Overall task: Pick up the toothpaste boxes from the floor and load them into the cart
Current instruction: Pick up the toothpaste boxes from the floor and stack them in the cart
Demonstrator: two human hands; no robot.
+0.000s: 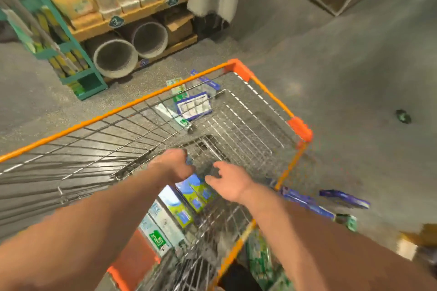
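- Shopping cart (pixel 132 104): wire basket, orange rim, fills the middle of the view; both arms reach in from 6 o'clock.
- Left hand (pixel 176 166): inside the basket, fingers (pixel 188 170) curled. A blue scrap shows at the tips, but it's too blurred to tell whether they hold anything.
- Right hand (pixel 228 183): just beside the left, at its 3 o'clock. Its fingers (pixel 221 165) are spread and loosely bent, holding nothing.
- Loaded toothpaste boxes (pixel 197 192): green-blue and white ones lie packed side by side in the basket, right under the hands and towards 6 o'clock.
- Boxes on the floor (pixel 343 78): one cluster (pixel 194 105) at the cart's 12 o'clock, seen through the wire.
- Blue boxes (pixel 307 204): on the floor at the cart's 3 o'clock, near the rim.
- Shelf rack (pixel 132 14): at 11 o'clock, with two big tubes (pixel 115 58) lying under it.
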